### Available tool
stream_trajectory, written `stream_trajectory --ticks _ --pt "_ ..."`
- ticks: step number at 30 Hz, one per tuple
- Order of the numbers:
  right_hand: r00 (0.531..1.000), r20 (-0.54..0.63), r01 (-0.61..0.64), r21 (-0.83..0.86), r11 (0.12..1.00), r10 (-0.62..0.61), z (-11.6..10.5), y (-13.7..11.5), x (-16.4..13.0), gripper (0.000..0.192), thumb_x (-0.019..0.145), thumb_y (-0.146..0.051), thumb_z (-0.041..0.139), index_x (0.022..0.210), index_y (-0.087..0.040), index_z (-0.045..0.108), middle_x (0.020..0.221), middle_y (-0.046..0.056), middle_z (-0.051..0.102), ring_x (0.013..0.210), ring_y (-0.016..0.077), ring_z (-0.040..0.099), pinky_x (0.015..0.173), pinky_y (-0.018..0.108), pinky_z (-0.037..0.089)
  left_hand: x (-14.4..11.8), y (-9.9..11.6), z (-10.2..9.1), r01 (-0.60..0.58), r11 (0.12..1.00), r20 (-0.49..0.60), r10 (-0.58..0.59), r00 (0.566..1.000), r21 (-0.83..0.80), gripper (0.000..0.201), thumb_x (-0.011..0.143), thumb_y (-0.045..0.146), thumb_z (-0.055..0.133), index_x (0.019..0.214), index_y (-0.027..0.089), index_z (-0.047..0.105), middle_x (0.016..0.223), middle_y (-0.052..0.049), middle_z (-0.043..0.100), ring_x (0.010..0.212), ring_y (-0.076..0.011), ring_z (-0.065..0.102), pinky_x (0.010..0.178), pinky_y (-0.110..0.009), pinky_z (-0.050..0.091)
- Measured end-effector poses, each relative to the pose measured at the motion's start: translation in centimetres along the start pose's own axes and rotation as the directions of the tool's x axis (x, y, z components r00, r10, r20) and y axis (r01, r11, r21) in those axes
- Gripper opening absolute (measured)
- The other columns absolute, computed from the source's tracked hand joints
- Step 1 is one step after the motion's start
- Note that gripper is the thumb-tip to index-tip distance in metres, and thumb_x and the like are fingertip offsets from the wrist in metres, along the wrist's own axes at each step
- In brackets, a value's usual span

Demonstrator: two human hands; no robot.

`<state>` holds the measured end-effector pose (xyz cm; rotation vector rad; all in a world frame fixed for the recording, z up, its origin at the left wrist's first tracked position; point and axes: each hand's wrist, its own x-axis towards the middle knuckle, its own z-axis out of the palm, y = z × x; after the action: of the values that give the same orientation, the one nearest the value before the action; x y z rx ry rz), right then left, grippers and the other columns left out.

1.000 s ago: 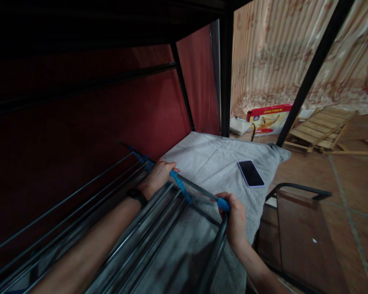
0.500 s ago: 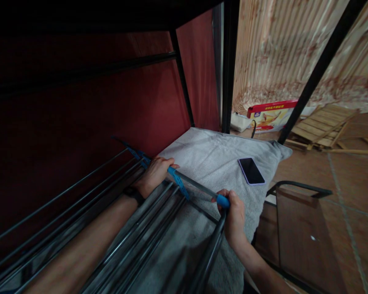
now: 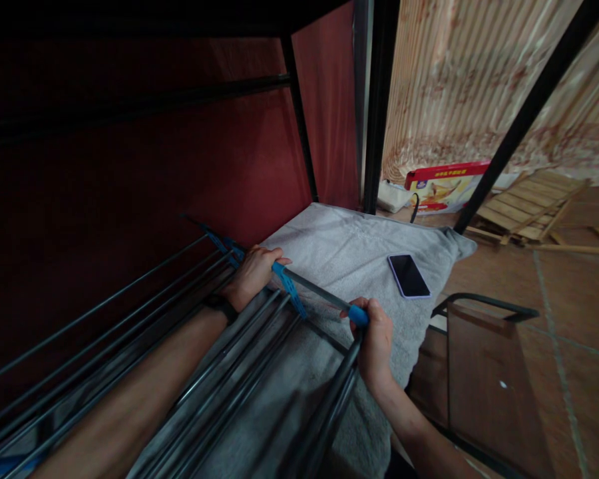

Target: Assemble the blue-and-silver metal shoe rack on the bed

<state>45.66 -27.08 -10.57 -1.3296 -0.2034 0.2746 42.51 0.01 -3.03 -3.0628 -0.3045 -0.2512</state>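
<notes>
The metal rack (image 3: 239, 392), the widest thing near us, stretches across the near left of the scene, its dark parallel tubes running away from us over a gray cloth. We see a red panel (image 3: 219, 173) along the far left, a ribbed, patterned curtain (image 3: 479, 80) at the far right, and a tiled floor (image 3: 579, 293) on the right. The gray cloth (image 3: 339, 246) spreads from near to far through the middle, partly under the rack. At the near right we find a brown board (image 3: 489, 372) in a dark metal frame; farther off lie wooden slats (image 3: 534, 203), with a red and yellow box (image 3: 446, 189) to their left.

On the rack's end bar (image 3: 315, 288) we see both hands, well apart. The left hand (image 3: 256, 269) is curled over the bar, just left of a blue perforated strip (image 3: 290, 291). The right hand (image 3: 377, 336) is closed around the blue sleeve (image 3: 358, 316) at the corner. To its right, a phone (image 3: 408, 276) lies screen up on the cloth. We notice a black band (image 3: 222, 307) on the left wrist.
</notes>
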Motion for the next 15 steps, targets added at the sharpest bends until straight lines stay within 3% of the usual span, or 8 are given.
stream_trajectory --ticks 5,8,10,13,15 --pt "0.996 0.091 0.01 0.022 1.0 -0.012 -0.4 0.3 0.7 0.072 0.095 -0.08 0.036 0.066 -0.019 0.063 0.055 0.001 0.052 0.055 0.0145 0.046 0.055 0.03 0.033 0.3 0.0 -0.3 -0.011 1.0 0.022 0.011 1.0 -0.003 0.023 0.099 0.029 0.059 0.081 0.019 0.07 0.083 -0.012 0.078 0.083 -0.0286 0.073 0.085 -0.038 0.049" --pt "0.982 0.19 -0.018 0.048 0.999 0.009 -0.9 0.0 1.0 0.075 0.092 -0.084 0.037 0.065 -0.019 0.064 0.055 0.002 0.053 0.054 0.0149 0.048 0.056 0.03 0.037 0.2 -0.7 -0.6 -0.043 0.998 0.099 0.047 0.994 -0.04 0.018 0.092 0.023 0.06 0.077 0.021 0.068 0.079 -0.008 0.077 0.078 -0.0255 0.071 0.082 -0.035 0.05" --pt "0.973 0.228 -0.042 0.085 0.995 0.022 -1.4 -0.2 1.0 0.076 0.09 -0.086 0.037 0.069 -0.019 0.066 0.057 0.003 0.056 0.055 0.0157 0.051 0.057 0.03 0.04 0.1 -1.5 -0.8 -0.068 0.995 0.116 0.076 0.99 -0.076 0.011 0.086 0.017 0.061 0.084 0.021 0.071 0.085 -0.007 0.078 0.083 -0.0244 0.072 0.086 -0.035 0.051" --pt "0.982 0.187 -0.041 0.132 0.99 0.016 -2.3 -0.1 1.1 0.076 0.089 -0.087 0.038 0.076 -0.019 0.069 0.065 0.005 0.063 0.062 0.0176 0.056 0.061 0.031 0.045 0.0 -2.8 -0.7 -0.08 0.984 0.027 0.086 0.996 -0.162 0.035 0.079 0.012 0.059 0.108 0.021 0.075 0.112 -0.009 0.078 0.11 -0.0256 0.07 0.104 -0.038 0.048" --pt "0.988 0.152 -0.042 0.124 0.991 0.023 -2.8 0.2 1.0 0.076 0.087 -0.088 0.04 0.074 -0.019 0.069 0.067 0.005 0.064 0.065 0.0183 0.057 0.066 0.032 0.046 0.1 -3.6 -0.6 -0.01 0.96 0.005 0.011 1.0 -0.28 0.047 0.074 0.013 0.058 0.118 0.02 0.074 0.121 -0.009 0.076 0.116 -0.0255 0.068 0.107 -0.039 0.05"
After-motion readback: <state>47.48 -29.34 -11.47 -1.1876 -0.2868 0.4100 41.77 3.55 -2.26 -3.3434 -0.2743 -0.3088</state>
